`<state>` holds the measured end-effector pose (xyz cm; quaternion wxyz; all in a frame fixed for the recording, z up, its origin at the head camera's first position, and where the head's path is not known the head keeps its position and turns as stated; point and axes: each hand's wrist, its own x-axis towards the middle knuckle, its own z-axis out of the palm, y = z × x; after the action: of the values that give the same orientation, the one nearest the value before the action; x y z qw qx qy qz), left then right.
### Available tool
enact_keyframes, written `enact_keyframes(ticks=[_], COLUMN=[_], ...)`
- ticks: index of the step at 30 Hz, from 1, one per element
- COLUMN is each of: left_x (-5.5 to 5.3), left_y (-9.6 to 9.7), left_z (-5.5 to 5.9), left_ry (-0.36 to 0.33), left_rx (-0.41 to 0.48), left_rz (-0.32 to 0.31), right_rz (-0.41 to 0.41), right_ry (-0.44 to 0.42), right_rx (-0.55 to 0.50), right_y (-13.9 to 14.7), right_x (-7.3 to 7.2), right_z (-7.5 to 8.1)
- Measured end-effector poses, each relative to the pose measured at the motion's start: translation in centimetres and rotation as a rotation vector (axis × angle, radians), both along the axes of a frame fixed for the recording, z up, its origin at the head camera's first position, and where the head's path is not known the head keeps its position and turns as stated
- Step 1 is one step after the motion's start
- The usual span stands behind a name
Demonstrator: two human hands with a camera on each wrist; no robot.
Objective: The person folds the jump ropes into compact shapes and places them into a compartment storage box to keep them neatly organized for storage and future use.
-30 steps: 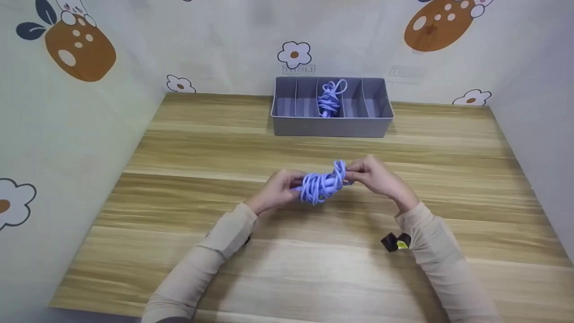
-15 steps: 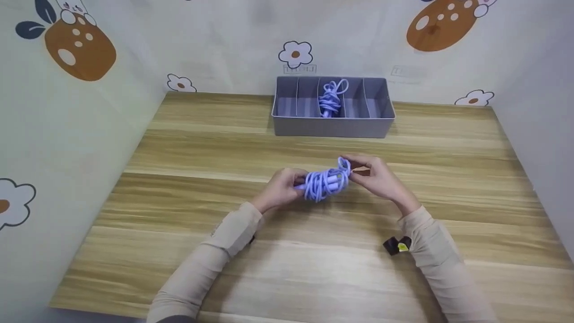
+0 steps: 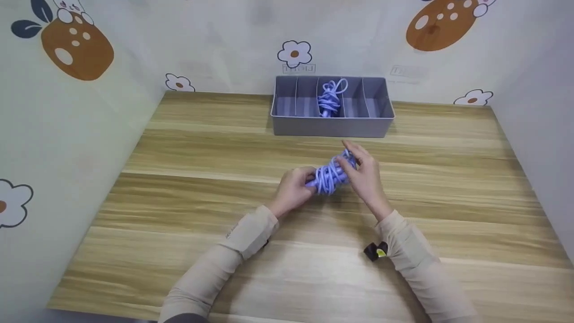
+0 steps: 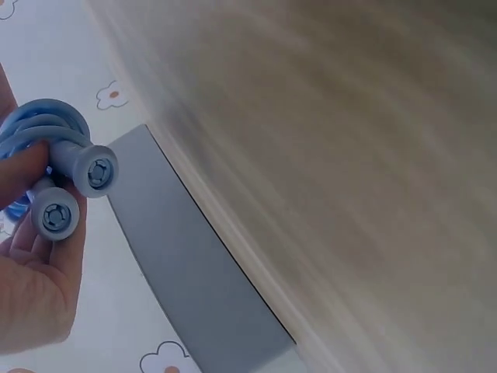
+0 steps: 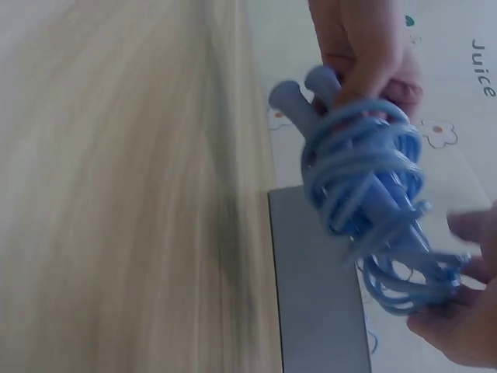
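A blue jump rope (image 3: 329,179), its cord wound round two handles, is held up between both hands. My left hand (image 3: 296,188) grips it at the handles; the left wrist view shows the two round handle ends (image 4: 99,172) poking out past the fingers. My right hand (image 3: 365,177) has thumb and fingers around the far end of the bundle, where the cord loops (image 5: 419,284) bunch up. One of its fingers stands lifted off the cord in the right wrist view. Another wound blue jump rope (image 3: 329,101) lies in the middle compartment of a grey box (image 3: 329,127).
The grey box with several compartments stands at the back of the wooden table (image 3: 202,148), close to the patterned back wall (image 3: 224,45). Side walls flank the table left and right. A small black piece (image 3: 376,251) sits at the right sleeve.
Both hands have moved slightly; the jump rope has shifted right and tilted more toward the box. My right hand has gone from pinching a thin end to reaching around the bundle's far end.
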<state>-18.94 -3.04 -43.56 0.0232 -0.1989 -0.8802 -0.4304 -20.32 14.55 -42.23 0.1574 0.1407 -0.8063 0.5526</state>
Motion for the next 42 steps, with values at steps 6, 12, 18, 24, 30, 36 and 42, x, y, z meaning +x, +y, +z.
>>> enact_keyframes(ticks=[6,12,18,24,30,36,42], left_x=[0.2,0.3,0.4,0.2,-0.2,-0.6,-1.0], left_y=[0.3,0.7,0.9,0.8,0.4,-0.1,-0.3], left_z=[0.1,0.5,0.9,1.2,1.2,1.1,1.3], left_ry=[-0.010,-0.199,-0.420,-0.567,-0.682,-0.748,-0.793], left_rx=[0.025,0.204,0.415,0.564,0.643,0.748,0.839], left_rz=[0.054,0.065,0.074,0.144,0.196,0.212,0.255], right_rz=[-0.084,-0.088,-0.124,-0.150,-0.111,0.011,0.052], right_ry=[0.175,0.418,0.589,0.724,0.739,0.641,0.375], right_rx=[0.067,0.141,0.094,0.120,0.092,-0.054,-0.309], right_y=[-0.9,-1.3,-1.5,-1.7,-2.1,-3.0,-4.3], right_x=[-0.4,-0.9,-0.9,-0.5,0.1,1.2,2.5], right_z=[-0.9,-1.5,-1.5,-1.5,-1.7,-2.1,-2.1])
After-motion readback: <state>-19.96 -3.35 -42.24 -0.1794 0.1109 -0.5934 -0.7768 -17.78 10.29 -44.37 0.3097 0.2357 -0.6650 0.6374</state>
